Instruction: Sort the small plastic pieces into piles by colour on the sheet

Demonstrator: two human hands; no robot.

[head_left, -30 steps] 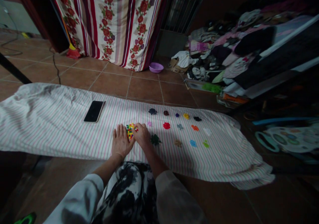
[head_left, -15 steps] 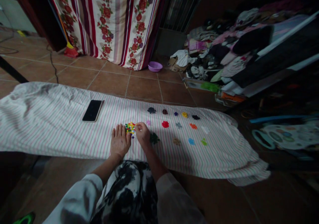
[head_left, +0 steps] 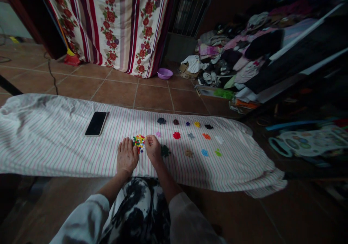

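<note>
A mixed pile of small coloured pieces in yellow, red, green, white and blue lies on the striped cloth. My left hand rests flat on the cloth against the pile's left side, fingers stretched out. On the pile's right edge is my right hand, its fingers curled together at the tips. Whether a piece is between them is too small to tell. Just beyond that hand lie a pink cluster and a dark green cluster.
Single-colour clusters spread rightward in rows, among them red, yellow, orange, tan and light blue. A phone lies at the left. Behind are a purple basin and heaped clothes.
The whole view has shifted slightly, moving things a little left. My right hand stays at the pile's right edge, fingers still curled. My left hand remains flat beside the pile.
</note>
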